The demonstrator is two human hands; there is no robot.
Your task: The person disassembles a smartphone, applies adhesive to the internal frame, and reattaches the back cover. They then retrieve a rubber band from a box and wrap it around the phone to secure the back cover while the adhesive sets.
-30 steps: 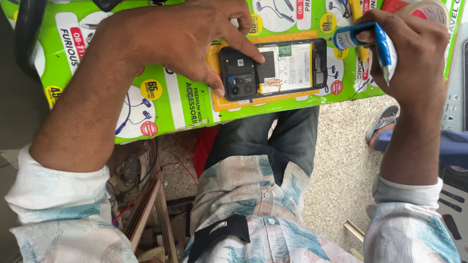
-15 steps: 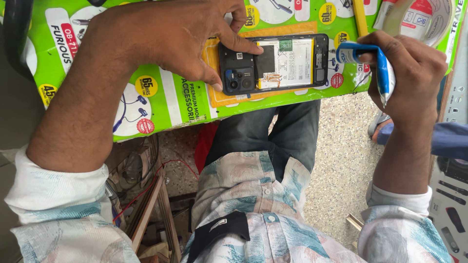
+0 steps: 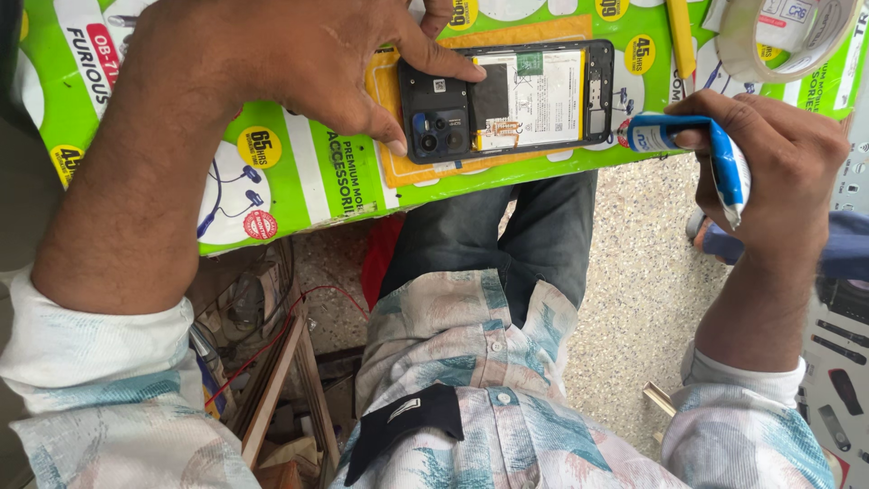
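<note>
An opened black phone (image 3: 507, 100) lies back-up with its cover off, showing a white battery and the camera block, on an orange pad (image 3: 453, 167) over a green printed sheet (image 3: 299, 172). My left hand (image 3: 308, 63) presses on the phone's camera end, thumb and forefinger on its left edge. My right hand (image 3: 778, 154) is off the phone's right end, holding a blue and white glue tube (image 3: 715, 149) with its tip toward the phone.
A roll of clear tape (image 3: 787, 41) and a yellow stick-like tool (image 3: 681, 36) lie at the sheet's far right. Below the sheet are my knees in dark trousers, a speckled floor (image 3: 634, 290), wooden pieces and red wire at lower left (image 3: 281, 380).
The view has shifted, so phone and hands sit higher in frame. My right hand with the tube has dropped slightly lower and stays beside the phone's right end. The left hand keeps its hold.
</note>
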